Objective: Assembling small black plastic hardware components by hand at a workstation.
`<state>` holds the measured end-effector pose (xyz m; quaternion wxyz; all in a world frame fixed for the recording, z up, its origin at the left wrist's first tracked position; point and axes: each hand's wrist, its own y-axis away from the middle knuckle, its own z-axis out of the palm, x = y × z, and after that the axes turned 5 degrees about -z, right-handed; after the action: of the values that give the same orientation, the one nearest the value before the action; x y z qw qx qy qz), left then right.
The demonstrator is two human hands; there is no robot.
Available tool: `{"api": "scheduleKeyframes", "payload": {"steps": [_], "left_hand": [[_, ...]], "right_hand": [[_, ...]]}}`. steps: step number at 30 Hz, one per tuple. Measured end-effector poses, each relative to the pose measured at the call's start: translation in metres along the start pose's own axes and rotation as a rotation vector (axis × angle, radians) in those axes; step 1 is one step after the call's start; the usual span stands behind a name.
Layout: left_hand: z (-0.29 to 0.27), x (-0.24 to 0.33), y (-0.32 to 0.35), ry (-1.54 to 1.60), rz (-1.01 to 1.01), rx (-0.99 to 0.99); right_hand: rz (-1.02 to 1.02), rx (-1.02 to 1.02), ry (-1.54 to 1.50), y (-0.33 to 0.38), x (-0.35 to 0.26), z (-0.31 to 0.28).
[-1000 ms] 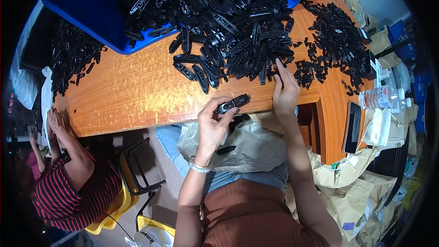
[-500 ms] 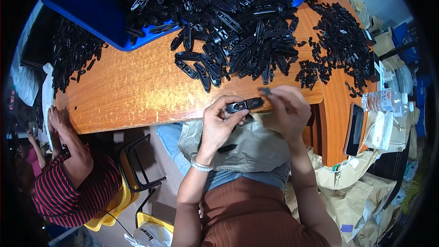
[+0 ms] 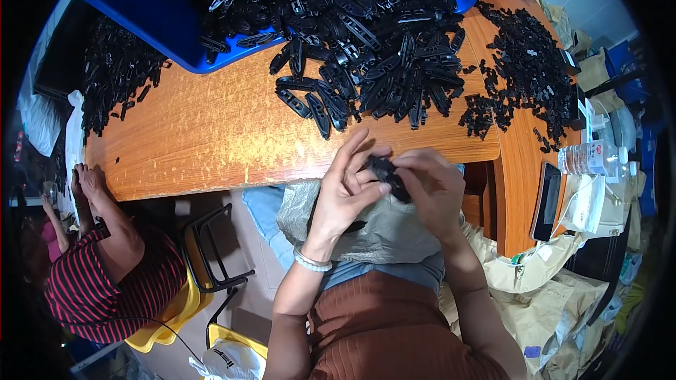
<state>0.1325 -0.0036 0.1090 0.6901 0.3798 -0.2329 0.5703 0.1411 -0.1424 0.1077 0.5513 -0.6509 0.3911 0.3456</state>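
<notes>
Glare whitens the desk just off centre toward ten o'clock; fisheye edges bend into black; nine o'clock is dim.

Blk pcs glossy plast., wood-look tbl scuffed, blue bin smooth plast.

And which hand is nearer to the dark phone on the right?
Right. The right hand is left of the phone, apart from it; the left hand is farther left, across the black part between them.
</notes>
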Motion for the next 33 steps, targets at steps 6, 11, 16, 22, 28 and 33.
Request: {"api": "scheduleKeyframes", "payload": {"steps": [6, 11, 16, 22, 28, 33], "left_hand": [[-0.028, 0.006, 0.003, -0.67, -0.076, -0.142], [-0.025, 0.005, 0.006, -0.322, -0.07, -0.118], [-0.029, 0.002, 0.007, -0.492, 0.055, -0.114], [-0.036, 0.002, 0.012, -0.526, -0.036, -0.141], [-0.059, 0.012, -0.004, -0.765, 0.093, -0.274], [-0.046, 0.027, -0.055, -1.145, 0.472, 0.321]], "right_hand": [[-0.219, -0.179, 0.264, 0.0, -0.006, -0.005], [-0.367, -0.191, 0.467, 0.006, -0.003, -0.009], [0.267, -0.202, 0.098, 0.003, -0.007, -0.008], [0.247, -0.302, 0.063, 0.017, 0.002, -0.014], [0.166, -0.586, 0.051, 0.017, 0.014, -0.031], [-0.282, -0.037, 0.603, -0.021, 0.042, -0.032]]}}
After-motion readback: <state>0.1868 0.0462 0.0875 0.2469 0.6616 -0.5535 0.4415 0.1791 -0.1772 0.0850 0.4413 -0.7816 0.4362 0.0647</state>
